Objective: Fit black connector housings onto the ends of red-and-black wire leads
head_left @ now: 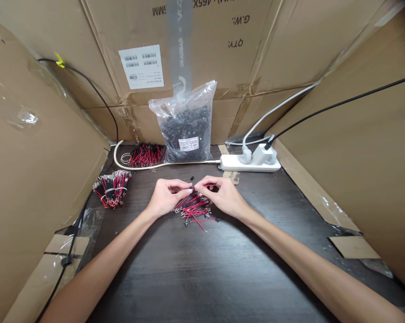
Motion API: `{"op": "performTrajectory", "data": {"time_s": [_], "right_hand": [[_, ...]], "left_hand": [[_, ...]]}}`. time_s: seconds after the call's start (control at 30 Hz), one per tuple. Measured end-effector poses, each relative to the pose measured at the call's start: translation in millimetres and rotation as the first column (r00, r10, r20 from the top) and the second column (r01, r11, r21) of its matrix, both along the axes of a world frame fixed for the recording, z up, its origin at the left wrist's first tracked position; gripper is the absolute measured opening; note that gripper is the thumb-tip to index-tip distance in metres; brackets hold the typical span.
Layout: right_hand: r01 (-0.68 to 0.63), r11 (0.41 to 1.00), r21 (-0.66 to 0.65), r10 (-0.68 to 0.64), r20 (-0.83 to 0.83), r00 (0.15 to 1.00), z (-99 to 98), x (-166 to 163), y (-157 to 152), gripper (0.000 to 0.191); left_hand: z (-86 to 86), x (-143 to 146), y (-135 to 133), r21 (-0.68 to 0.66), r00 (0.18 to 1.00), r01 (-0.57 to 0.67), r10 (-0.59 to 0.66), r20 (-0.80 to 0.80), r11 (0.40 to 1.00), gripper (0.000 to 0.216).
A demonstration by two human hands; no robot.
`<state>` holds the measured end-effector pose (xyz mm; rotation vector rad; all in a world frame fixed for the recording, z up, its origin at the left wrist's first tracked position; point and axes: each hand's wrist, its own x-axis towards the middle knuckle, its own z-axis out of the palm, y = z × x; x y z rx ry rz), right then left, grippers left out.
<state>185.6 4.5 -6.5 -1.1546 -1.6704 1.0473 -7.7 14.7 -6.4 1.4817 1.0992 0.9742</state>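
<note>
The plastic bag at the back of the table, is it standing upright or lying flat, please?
Upright: the plastic bag stands on the table against the cardboard wall, its crumpled top pointing up.

— What shows of the person's arms?

— The left forearm (115, 255) and the right forearm (300, 260) are both bare from the wrist down to the lower edge of the view. They are slim and smooth, and they widen a little toward the elbow.

— And the hands?

— The left hand (164, 197) and the right hand (224, 196) are bare too, with long, thin fingers and narrow wrists. The nails are too small to make out.
</note>
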Motion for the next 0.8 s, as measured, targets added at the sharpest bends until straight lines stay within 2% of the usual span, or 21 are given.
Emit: {"op": "performTrajectory", "data": {"time_s": [0.53,0.8], "right_hand": [[-0.028,0.999,-0.02,0.028,-0.022,0.999,-2.2,0.2,1.0,0.026],[0.003,0.994,-0.11,-0.012,-0.085,0.996,-5.4,-0.3,4.8,0.031]], "left_hand": [[1.5,0.9,-0.3,-0.041,1.0,-0.004,0.004,0.009,0.999,0.021],[3.2,3.0,0.2,-0.115,0.996,-0.013,0.023,0.085,0.993,0.029]]}}
